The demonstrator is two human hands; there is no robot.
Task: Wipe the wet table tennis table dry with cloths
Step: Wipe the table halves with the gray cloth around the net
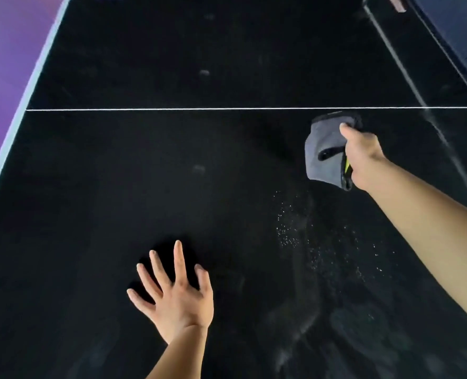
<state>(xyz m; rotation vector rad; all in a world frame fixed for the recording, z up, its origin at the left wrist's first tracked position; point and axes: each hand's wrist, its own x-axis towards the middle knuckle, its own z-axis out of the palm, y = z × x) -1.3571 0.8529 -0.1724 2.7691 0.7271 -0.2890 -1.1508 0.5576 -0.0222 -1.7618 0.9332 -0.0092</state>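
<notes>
Cloth: a grey cloth [324, 151], bunched, with a yellow-green trim at its lower edge, right of centre in the frame just below the white line [227, 108].
Handling: it looks soft, light and limp; best gathered into a pad under the palm, not held by a corner.
Right hand [362, 157]: fingers curled round the cloth, thumb on top.
Left hand [176, 294]: fingers spread wide, holding nothing, lower centre over the table.
Table [117, 187]: black top; fine droplets [289, 228] speckle the lower right, below the cloth.
Edge: a pale border [21, 105] runs down the upper left.
</notes>
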